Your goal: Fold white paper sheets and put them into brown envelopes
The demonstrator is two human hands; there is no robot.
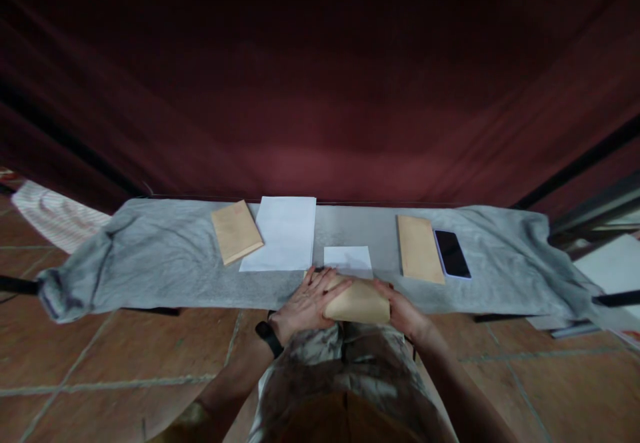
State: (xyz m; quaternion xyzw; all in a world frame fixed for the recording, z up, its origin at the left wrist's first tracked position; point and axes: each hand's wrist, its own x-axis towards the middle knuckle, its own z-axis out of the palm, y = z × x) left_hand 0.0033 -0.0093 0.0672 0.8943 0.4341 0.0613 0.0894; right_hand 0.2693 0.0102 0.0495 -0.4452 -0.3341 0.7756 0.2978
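A brown paper envelope (361, 302) is held between my two hands at the front edge of the cloth-covered table, just above my lap, and its surface looks bowed. My left hand (309, 302) has its fingers across the envelope's left end, with the thumb lower down. The right end is gripped by my right hand (401, 308), whose fingertips are partly hidden. Directly beyond my hands lies a small white sheet (347, 258), its near edge covered by the envelope and fingers. A small dark thing by my left fingertips is too unclear to name.
Left of centre, a second brown envelope (236, 233) overlaps a large white sheet (286, 233). To the right, another brown envelope (420, 250) lies beside a phone (453, 254). Grey cloth (170, 250) covers the narrow table; a dark red curtain (320, 163) hangs behind it.
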